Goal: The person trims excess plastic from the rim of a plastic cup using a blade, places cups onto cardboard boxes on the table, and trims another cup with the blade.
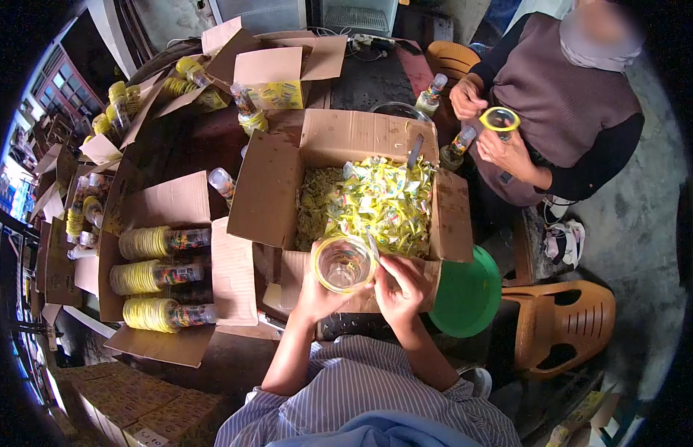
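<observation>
My left hand (316, 296) is wrapped round a clear plastic cup (345, 265) with a yellow rim, its open mouth facing up. At the cup's right side, my right hand (398, 289) pinches a thin blade-like tool (372, 244) that reaches the rim. Just beyond the hands stands an open cardboard box (361, 132) full of yellow and clear wrapper scraps (376, 205). A dark-handled tool (415, 150) leans in the scraps at the back right of that box.
An open box (164, 201) at the left holds stacked yellow-rimmed cups (149, 277). Across the table, a co-worker (562, 97) holds another yellow-rimmed cup (500, 119). A green round lid (469, 294) and an orange chair (566, 324) are at the right.
</observation>
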Motion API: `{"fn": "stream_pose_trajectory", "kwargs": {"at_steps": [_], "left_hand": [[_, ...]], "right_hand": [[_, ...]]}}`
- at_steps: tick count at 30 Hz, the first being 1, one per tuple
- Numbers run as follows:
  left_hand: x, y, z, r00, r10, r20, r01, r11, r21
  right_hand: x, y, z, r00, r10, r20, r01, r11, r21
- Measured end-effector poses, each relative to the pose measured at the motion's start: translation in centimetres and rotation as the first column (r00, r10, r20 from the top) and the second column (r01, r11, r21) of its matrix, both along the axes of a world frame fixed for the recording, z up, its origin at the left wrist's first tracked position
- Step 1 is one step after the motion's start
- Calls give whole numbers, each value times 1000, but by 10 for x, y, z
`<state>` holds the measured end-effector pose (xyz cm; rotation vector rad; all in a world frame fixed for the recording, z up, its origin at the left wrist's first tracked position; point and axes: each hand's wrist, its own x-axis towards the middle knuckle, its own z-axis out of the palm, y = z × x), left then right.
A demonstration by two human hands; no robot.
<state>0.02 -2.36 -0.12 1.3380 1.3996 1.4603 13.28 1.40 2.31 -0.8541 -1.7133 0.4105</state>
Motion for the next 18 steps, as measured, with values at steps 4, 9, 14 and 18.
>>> {"fn": "stream_pose_trajectory", "kwargs": {"at_steps": [4, 9, 14, 18], "left_hand": [[-1, -1, -5, 997, 31, 64, -38, 992, 116], [-3, -3, 1, 998, 37, -55, -27, 986, 163], [-3, -3, 6, 986, 65, -151, -32, 977, 212], [0, -5, 3, 996, 17, -90, -2, 986, 165]], "right_hand": [[2, -5, -3, 998, -29, -47, 30, 999, 24], [6, -12, 3, 1000, 9, -13, -8, 999, 52], [6, -13, 0, 1000, 8, -13, -7, 999, 49], [3, -12, 4, 999, -35, -3, 35, 997, 69]]}}
